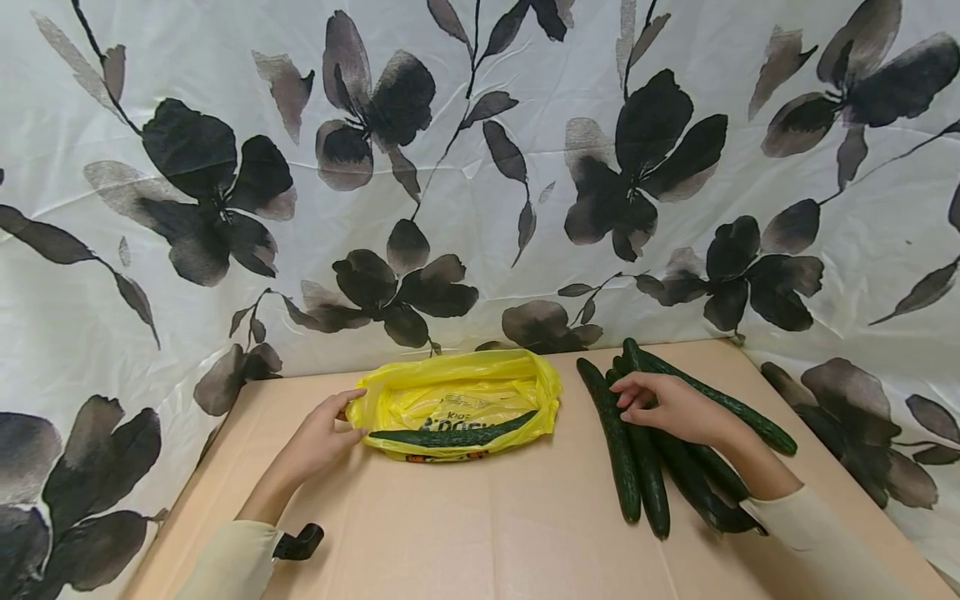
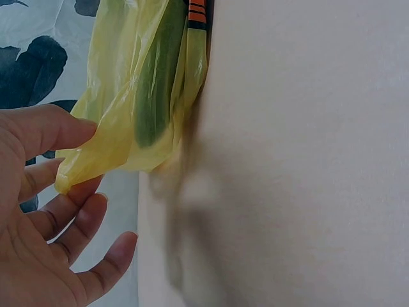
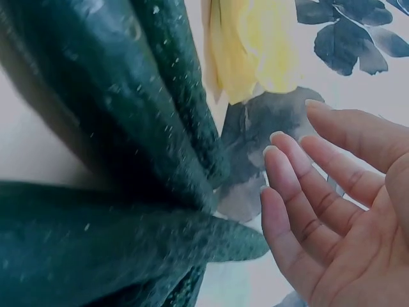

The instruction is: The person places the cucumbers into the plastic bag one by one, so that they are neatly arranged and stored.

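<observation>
A yellow plastic bag (image 1: pixel 450 392) lies on the table with its mouth spread, and one dark green cucumber (image 1: pixel 457 435) rests inside along the near side. My left hand (image 1: pixel 330 429) pinches the bag's left edge between thumb and fingers; in the left wrist view the cucumber (image 2: pixel 158 83) shows through the thin plastic. At the right, my right hand (image 1: pixel 671 407) hovers over a pile of several cucumbers (image 1: pixel 618 458). Its fingers (image 3: pixel 281 173) are loosely bent with nothing between them, apart from the cucumbers (image 3: pixel 128 109) in the right wrist view.
The table (image 1: pixel 480 533) has a pale peach top. Behind it hangs a white cloth (image 1: pixel 510 208) with dark flower prints. A black band (image 1: pixel 298 542) sits at the left wrist. One cucumber (image 1: pixel 738 412) lies slanted on the pile's right side.
</observation>
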The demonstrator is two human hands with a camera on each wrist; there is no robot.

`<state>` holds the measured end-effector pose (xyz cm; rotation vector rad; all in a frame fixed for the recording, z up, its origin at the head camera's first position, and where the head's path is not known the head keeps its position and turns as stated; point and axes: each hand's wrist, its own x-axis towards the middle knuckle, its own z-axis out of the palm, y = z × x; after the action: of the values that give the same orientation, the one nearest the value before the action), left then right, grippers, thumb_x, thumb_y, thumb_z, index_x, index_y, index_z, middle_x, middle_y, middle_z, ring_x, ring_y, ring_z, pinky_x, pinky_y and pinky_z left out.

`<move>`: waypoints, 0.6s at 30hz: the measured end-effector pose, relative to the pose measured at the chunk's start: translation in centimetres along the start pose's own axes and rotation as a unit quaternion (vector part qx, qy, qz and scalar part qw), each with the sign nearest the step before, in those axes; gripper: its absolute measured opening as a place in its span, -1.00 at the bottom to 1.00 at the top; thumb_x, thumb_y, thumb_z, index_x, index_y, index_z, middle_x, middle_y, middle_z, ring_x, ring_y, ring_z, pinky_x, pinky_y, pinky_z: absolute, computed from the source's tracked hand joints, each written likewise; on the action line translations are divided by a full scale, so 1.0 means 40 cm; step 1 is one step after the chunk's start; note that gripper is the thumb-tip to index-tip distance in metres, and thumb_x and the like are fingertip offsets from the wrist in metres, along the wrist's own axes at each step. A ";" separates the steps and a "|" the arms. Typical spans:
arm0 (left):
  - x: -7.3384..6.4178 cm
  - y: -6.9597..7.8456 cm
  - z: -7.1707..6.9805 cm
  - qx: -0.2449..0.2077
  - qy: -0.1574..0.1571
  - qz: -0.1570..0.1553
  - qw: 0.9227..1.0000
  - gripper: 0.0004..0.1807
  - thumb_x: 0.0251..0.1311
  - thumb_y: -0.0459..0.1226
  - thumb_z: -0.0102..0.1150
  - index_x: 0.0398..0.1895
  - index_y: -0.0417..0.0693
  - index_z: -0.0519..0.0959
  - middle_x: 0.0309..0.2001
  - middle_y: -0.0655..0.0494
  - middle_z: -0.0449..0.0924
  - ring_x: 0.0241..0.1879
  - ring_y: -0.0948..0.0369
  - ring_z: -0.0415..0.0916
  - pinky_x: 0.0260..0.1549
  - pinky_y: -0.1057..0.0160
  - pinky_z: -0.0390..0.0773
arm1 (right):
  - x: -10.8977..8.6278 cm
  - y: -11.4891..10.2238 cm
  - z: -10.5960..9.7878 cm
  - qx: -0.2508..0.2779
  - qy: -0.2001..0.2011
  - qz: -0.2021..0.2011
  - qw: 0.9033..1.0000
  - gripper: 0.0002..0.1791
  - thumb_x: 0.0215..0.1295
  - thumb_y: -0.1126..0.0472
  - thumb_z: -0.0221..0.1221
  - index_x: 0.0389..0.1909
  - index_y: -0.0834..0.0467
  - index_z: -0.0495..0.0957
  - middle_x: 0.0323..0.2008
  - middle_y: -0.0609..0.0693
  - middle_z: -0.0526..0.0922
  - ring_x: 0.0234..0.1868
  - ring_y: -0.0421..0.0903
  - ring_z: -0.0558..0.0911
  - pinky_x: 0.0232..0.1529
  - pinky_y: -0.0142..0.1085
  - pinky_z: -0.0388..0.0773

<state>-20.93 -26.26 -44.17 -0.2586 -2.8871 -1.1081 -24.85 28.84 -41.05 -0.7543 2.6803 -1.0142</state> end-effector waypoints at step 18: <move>-0.004 -0.002 0.001 0.000 -0.002 0.001 1.000 -0.29 0.19 -0.38 0.35 0.43 -0.26 0.35 -0.03 -0.13 0.53 -0.01 -0.02 0.46 0.00 -0.07 0.43 | -0.046 0.059 -0.035 0.039 0.013 0.021 0.999 -0.56 0.38 0.37 0.21 0.23 0.41 0.45 -0.11 0.13 0.61 -0.10 -0.05 0.70 -0.15 -0.35 0.62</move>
<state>-20.78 -26.33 -44.27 -0.2644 -2.8896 -1.1095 -24.66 32.10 -41.56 -0.6702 2.6494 -1.1188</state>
